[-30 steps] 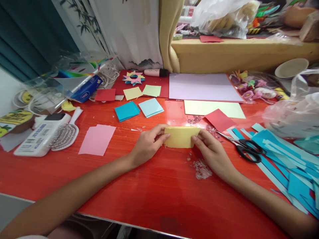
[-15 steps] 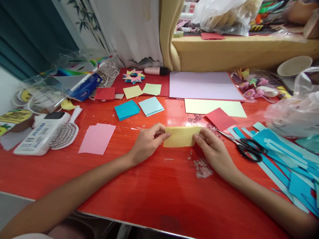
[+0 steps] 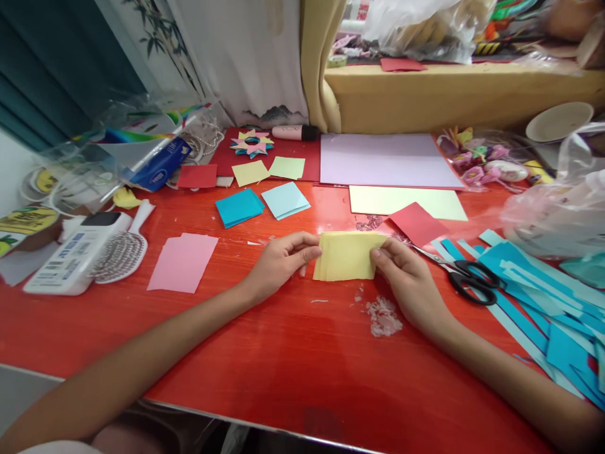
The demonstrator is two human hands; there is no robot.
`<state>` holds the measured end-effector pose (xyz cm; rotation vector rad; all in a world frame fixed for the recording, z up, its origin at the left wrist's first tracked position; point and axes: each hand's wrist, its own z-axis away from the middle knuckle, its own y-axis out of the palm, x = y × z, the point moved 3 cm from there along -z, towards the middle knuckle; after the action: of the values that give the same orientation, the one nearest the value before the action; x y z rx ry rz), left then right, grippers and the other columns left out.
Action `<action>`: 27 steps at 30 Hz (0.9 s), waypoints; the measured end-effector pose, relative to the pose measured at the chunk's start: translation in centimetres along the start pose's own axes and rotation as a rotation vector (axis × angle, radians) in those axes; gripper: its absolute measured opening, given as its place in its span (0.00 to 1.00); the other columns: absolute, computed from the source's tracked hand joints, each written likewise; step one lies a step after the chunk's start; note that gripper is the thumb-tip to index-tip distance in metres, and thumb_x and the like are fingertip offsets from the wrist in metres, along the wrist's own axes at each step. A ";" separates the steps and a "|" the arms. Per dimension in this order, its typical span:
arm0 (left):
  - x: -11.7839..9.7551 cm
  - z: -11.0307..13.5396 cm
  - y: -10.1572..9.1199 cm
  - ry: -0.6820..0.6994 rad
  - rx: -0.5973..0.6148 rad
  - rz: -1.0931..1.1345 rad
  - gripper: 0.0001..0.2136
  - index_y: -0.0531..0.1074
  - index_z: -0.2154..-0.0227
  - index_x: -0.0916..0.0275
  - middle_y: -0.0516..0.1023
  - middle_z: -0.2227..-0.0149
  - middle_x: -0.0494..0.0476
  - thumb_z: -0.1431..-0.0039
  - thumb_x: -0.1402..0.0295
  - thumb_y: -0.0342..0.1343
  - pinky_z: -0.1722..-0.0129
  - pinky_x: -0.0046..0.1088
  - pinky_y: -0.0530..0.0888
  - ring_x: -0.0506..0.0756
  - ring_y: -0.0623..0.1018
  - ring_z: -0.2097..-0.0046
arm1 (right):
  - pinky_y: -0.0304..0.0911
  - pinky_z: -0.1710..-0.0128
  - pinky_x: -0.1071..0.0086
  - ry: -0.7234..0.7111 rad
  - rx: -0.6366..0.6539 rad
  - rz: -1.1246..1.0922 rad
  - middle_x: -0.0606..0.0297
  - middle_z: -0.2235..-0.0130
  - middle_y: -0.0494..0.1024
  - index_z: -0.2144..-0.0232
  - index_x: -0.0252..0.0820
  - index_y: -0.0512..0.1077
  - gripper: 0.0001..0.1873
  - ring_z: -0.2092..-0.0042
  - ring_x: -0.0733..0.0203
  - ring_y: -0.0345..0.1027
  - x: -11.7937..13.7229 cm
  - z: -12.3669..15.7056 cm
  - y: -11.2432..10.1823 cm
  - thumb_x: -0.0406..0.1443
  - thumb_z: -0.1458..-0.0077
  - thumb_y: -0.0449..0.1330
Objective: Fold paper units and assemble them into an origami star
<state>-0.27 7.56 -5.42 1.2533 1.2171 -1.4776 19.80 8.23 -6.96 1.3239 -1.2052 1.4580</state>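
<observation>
Several yellow paper squares are held in a loose stack above the red table, their left edges slightly fanned. My left hand pinches the stack's left edge between thumb and fingers. On the opposite edge my right hand grips the same papers, thumb in front. Pink paper squares lie to the left of my left hand. Behind the hands are dark blue squares and light blue squares. A red paper square lies just beyond my right hand, by the black-handled scissors.
Blue paper strips spread over the right side. A hairbrush and a white box lie left. At the back are a folded paper star, a lilac sheet and a cream sheet. Clear scraps lie near my right hand.
The yellow stack has been tilted to show more of its face and shifted slightly right. Its sheets now look fanned at the left. Both hands still hold it.
</observation>
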 end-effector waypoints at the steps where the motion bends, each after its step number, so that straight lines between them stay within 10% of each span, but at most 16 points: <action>1: 0.0 0.0 0.0 0.000 0.006 0.014 0.09 0.70 0.69 0.63 0.68 0.77 0.47 0.46 0.62 0.56 0.80 0.21 0.61 0.44 0.66 0.79 | 0.60 0.69 0.69 0.001 0.000 -0.008 0.66 0.70 0.70 0.68 0.45 0.68 0.09 0.67 0.62 0.64 -0.1 0.0 0.0 0.42 0.41 0.53; 27: -0.3 0.0 0.6 -0.029 0.167 0.144 0.10 0.73 0.71 0.63 0.68 0.81 0.47 0.49 0.60 0.59 0.78 0.23 0.62 0.45 0.66 0.80 | 0.63 0.65 0.68 0.018 0.065 -0.167 0.64 0.63 0.74 0.61 0.46 0.70 0.08 0.65 0.62 0.67 -0.7 -0.1 0.1 0.41 0.41 0.54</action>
<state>0.33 7.41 -5.26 1.3949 0.9796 -1.5095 19.80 8.38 -7.63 1.4167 -1.0175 1.3969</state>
